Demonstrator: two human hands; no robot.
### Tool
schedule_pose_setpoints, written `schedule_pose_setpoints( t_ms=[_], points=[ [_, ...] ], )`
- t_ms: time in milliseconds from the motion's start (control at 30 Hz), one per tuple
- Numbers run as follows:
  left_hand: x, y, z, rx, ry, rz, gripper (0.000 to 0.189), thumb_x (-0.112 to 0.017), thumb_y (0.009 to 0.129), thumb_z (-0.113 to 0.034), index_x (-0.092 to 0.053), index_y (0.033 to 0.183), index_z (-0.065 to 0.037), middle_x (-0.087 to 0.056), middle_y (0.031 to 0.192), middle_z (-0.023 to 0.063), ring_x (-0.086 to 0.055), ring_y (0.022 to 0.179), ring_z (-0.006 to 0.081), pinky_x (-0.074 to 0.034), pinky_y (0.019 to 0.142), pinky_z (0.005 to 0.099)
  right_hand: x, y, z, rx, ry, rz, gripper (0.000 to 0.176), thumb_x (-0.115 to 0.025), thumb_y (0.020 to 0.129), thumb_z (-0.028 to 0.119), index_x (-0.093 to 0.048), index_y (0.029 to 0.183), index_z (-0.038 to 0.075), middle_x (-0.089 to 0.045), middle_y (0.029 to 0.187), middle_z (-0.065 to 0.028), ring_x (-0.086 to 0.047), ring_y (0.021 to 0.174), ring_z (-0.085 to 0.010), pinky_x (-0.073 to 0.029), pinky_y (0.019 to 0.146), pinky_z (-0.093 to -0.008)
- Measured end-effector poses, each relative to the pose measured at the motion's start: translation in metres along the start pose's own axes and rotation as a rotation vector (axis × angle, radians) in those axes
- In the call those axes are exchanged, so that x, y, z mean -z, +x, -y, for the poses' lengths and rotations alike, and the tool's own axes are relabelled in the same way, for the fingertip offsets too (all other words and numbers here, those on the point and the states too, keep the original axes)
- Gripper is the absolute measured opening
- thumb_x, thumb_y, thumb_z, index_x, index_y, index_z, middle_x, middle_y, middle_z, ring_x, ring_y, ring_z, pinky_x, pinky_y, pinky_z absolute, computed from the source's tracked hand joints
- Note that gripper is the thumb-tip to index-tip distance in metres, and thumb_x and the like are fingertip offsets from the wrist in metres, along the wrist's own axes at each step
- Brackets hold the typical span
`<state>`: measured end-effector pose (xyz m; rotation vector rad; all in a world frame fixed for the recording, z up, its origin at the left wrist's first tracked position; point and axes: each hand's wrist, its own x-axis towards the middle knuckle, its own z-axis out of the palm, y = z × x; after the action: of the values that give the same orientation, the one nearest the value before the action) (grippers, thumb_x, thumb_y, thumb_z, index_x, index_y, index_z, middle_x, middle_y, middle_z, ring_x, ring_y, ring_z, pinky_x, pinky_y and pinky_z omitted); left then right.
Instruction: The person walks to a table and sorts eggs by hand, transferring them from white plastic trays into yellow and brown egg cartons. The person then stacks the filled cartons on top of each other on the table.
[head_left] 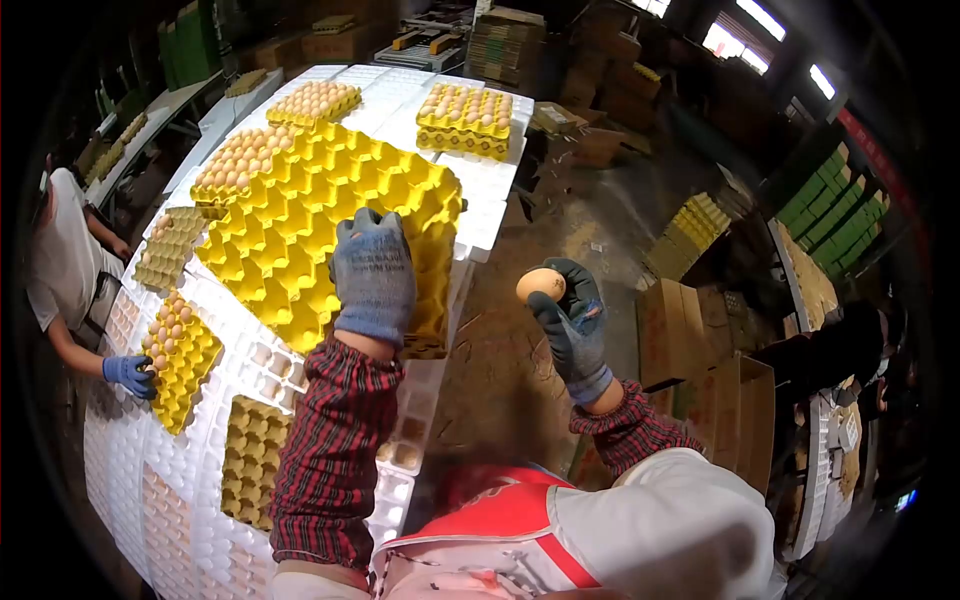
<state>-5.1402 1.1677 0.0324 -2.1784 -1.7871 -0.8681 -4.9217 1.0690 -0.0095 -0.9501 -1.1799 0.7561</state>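
Note:
A large yellow egg tray (290,215), empty where it shows, lies tilted on top of others over the white trays. My left hand (374,270), in a blue-grey glove, rests on its right part with the fingers curled down; whether it grips the tray is hidden. To the right, above the floor, my right hand (575,325) in a similar glove holds a brown egg (541,287) between thumb and fingers. A small dark mark shows on the egg. Checked sleeves cover both forearms.
Egg-filled yellow trays (465,110) stand at the table's far end. At the left, a co-worker's gloved hand (130,376) touches a partly filled yellow tray (185,370). An empty brownish tray (252,460) lies nearby. Cardboard boxes (672,335) stand on the right.

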Motion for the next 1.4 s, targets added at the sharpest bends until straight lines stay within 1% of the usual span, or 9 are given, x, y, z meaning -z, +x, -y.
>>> schedule_pose_setpoints(
  t_ms=[333,567,767,900,967,1100,1167,1233,1400],
  points=[
    [-0.091,0.047,-0.057,0.290,0.184,0.373,0.021,-0.063,0.090,-0.023,-0.070,0.107,-0.013,-0.061,0.117,0.0129,-0.060,0.111,0.0315,-0.055,0.086,0.0442,0.139,0.038,-0.039,-0.077,-0.111,-0.053,0.043,-0.075,0.092,0.022,-0.055,0.124,0.002,-0.058,0.113,-0.0053,-0.057,0.103,-0.0148,-0.049,0.091,-0.0287],
    [-0.128,0.049,-0.059,0.337,0.211,0.506,0.028,-0.065,0.090,-0.030,-0.072,0.109,-0.011,-0.066,0.112,0.0166,-0.066,0.101,0.0325,-0.056,0.084,0.0431,0.065,0.116,-0.072,0.029,0.015,0.315,0.040,-0.078,0.088,0.011,-0.057,0.121,0.002,-0.061,0.109,-0.0053,-0.061,0.097,-0.0133,-0.054,0.082,-0.0265],
    [-0.081,-0.032,-0.067,0.159,-0.299,-0.077,0.038,-0.067,0.090,-0.024,-0.063,0.124,-0.006,-0.062,0.121,0.0181,-0.060,0.112,0.0354,-0.050,0.096,0.0414,-0.080,0.225,-0.122,0.444,-0.462,0.630,0.049,-0.081,0.078,0.036,-0.065,0.116,0.010,-0.071,0.106,-0.0131,-0.068,0.100,-0.0326,-0.053,0.089,-0.0410],
    [-0.063,-0.110,-0.025,0.503,-0.496,-0.372,0.050,-0.065,0.097,-0.025,-0.050,0.141,-0.005,-0.059,0.131,0.0171,-0.059,0.118,0.0266,-0.048,0.101,0.0360,-0.109,0.257,-0.145,0.559,-0.741,0.831,0.055,-0.077,0.080,0.047,-0.068,0.121,0.012,-0.071,0.111,-0.0139,-0.066,0.105,-0.0331,-0.048,0.099,-0.0422],
    [-0.068,-0.131,-0.007,0.813,-0.920,-0.375,0.054,-0.066,0.097,-0.026,-0.045,0.142,-0.004,-0.058,0.127,0.0135,-0.060,0.112,0.0208,-0.053,0.094,0.0335,-0.113,0.278,-0.119,-0.013,-0.560,0.979,0.055,-0.074,0.085,0.051,-0.069,0.123,0.011,-0.068,0.124,-0.0132,-0.064,0.113,-0.0313,-0.047,0.102,-0.0377],
    [-0.070,-0.132,0.010,1.156,-1.383,-0.112,0.047,-0.070,0.095,-0.036,-0.049,0.125,-0.006,-0.055,0.100,0.0055,-0.061,0.081,0.0136,-0.058,0.073,0.0284,-0.136,0.352,-0.241,0.197,-0.837,0.747,0.070,-0.055,0.092,0.065,-0.072,0.109,-0.001,-0.074,0.094,-0.0154,-0.068,0.087,-0.0315,-0.051,0.088,-0.0411],
    [-0.074,-0.122,0.015,1.244,-1.269,-0.030,0.054,-0.077,0.087,-0.044,-0.051,0.117,-0.008,-0.052,0.092,0.0041,-0.058,0.072,0.0122,-0.057,0.067,0.0290,-0.127,0.331,-0.196,-0.058,-1.000,1.269,0.080,-0.053,0.087,0.074,-0.073,0.100,-0.002,-0.073,0.094,-0.0165,-0.066,0.083,-0.0302,-0.050,0.082,-0.0436],
    [-0.071,-0.112,0.002,1.231,-1.271,-0.159,0.043,-0.080,0.087,-0.032,-0.052,0.109,-0.007,-0.051,0.080,0.0001,-0.054,0.064,0.0107,-0.053,0.061,0.0251,-0.130,0.340,-0.245,-0.324,-0.841,1.164,0.047,-0.069,0.086,0.047,-0.073,0.099,0.003,-0.072,0.086,-0.0083,-0.065,0.080,-0.0224,-0.050,0.073,-0.0400],
    [-0.076,-0.137,0.019,0.878,-1.210,0.020,0.021,-0.063,0.094,0.002,-0.060,0.115,0.003,-0.053,0.111,0.0075,-0.063,0.090,0.0133,-0.057,0.077,0.0250,-0.025,0.273,-0.150,-0.019,-0.604,0.896,0.041,-0.065,0.088,0.039,-0.070,0.105,0.001,-0.070,0.092,-0.0095,-0.065,0.084,-0.0230,-0.051,0.075,-0.0394]
  ],
)
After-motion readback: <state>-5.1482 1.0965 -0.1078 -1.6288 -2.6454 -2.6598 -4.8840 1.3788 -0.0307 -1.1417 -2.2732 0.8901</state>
